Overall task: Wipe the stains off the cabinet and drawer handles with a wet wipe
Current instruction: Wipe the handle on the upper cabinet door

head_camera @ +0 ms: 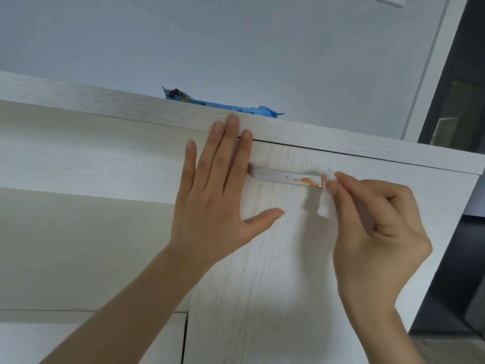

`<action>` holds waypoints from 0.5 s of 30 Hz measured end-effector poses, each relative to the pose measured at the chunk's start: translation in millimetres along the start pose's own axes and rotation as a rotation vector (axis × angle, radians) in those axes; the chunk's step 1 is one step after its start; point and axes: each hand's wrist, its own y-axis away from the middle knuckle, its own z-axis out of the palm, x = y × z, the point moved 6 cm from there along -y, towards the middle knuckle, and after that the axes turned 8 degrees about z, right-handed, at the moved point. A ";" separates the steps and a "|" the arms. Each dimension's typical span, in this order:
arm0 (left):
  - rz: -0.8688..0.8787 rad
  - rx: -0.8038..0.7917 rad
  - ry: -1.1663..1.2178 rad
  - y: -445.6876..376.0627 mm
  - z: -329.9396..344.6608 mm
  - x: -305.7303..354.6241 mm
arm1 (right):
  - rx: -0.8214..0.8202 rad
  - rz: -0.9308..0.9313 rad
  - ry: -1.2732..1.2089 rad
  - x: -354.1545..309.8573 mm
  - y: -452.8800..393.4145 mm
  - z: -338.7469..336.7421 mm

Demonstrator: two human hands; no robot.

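Right hand [378,222] pinching a white wipe [328,198] against the right end of the handle [278,177], orange stain [304,180] just beside it, left hand [217,195] flat with fingers spread on the cabinet door [275,285], blue pack [223,103] on top.

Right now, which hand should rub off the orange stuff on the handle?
The right hand. It already pinches the wet wipe at the stained end of the handle. The left hand lies flat on the cabinet door, holding nothing.
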 end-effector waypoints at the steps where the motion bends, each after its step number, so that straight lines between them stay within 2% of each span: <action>1: -0.001 0.001 0.001 0.2 -0.2 0.1 | -0.004 -0.019 0.004 -1.0 1.1 0.2; 3: -0.002 0.001 0.004 0.1 -0.8 0.0 | -0.028 -0.065 0.014 -3.1 2.9 0.4; 8: -0.003 -0.008 0.008 0.3 -0.5 -0.4 | 0.048 0.024 -0.032 4.3 0.1 -7.2; 15: -0.002 0.002 0.014 0.1 0.1 -1.0 | -0.043 -0.078 0.036 -4.2 -4.8 1.8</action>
